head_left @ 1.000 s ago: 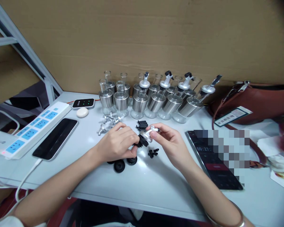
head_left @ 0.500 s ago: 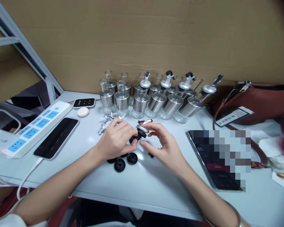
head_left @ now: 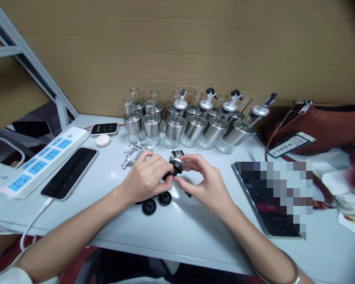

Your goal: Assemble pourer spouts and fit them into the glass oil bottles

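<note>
Between my hands is a bottle pourer (head_left: 176, 163) with a silver cap and a ribbed black stopper pointing down toward me. My left hand (head_left: 149, 173) pinches the stopper's lower end, its fingertips partly hiding it. At the cap's right side, my right hand (head_left: 202, 177) grips with thumb and fingers. Round black rubber discs (head_left: 149, 206) lie on the table just below my left hand, some partly covered by it. Several silver pourer parts (head_left: 133, 154) are heaped beyond that hand. A small black piece (head_left: 188, 194) shows under my right hand.
Several glass bottles with steel sleeves (head_left: 175, 128) stand at the back, some topped with pourers. A power strip (head_left: 47, 161), a phone (head_left: 71, 173) and a white round case (head_left: 103, 140) are at left. A tablet-like device (head_left: 266, 205) and brown bag (head_left: 322, 126) are at right.
The pourer has tipped more upright between my hands, its silver cap now showing above the black stopper. My hands have stayed in nearly the same place.
</note>
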Available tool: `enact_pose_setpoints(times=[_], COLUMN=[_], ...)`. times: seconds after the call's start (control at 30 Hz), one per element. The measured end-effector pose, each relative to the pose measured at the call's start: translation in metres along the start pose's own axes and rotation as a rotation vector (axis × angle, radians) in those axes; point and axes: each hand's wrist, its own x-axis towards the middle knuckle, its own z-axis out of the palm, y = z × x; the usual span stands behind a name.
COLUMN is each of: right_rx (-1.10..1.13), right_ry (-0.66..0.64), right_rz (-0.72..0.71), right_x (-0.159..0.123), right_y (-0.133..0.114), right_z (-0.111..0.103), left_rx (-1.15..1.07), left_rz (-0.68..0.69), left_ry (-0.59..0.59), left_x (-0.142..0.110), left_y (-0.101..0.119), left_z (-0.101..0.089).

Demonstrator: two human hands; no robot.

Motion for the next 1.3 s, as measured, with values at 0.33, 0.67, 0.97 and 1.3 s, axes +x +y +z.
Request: enact_pose_setpoints(times=[0.33,0.67,0.97,1.3], right_rx=[0.207,0.231,0.031,0.068], right_ry=[0.042,-0.055,-0.054,-0.061], right_rz=[0.161,0.158,0.096,0.101], right_x=[0.0007,0.0019,0.002,0.0024], right_y=[-0.0014,-0.0004,0.0002,-0.0018], right_z=[-0.0009,-0.0004,-0.0015,-0.0033], left_rx=[-0.091,-0.178,-0.111,-0.148], left_rz=[-0.207,-0.263,-0.278,-0.282], left_ry=[-0.051,-0.198,-0.193,-0.226], left_x=[-0.0039,-0.0026,-0.0035,-0.0037], left_y=[-0.0034,-0.0026,-0.001,-0.0034], left_z=[0.001,-0.0002,0.0018,0.0022])
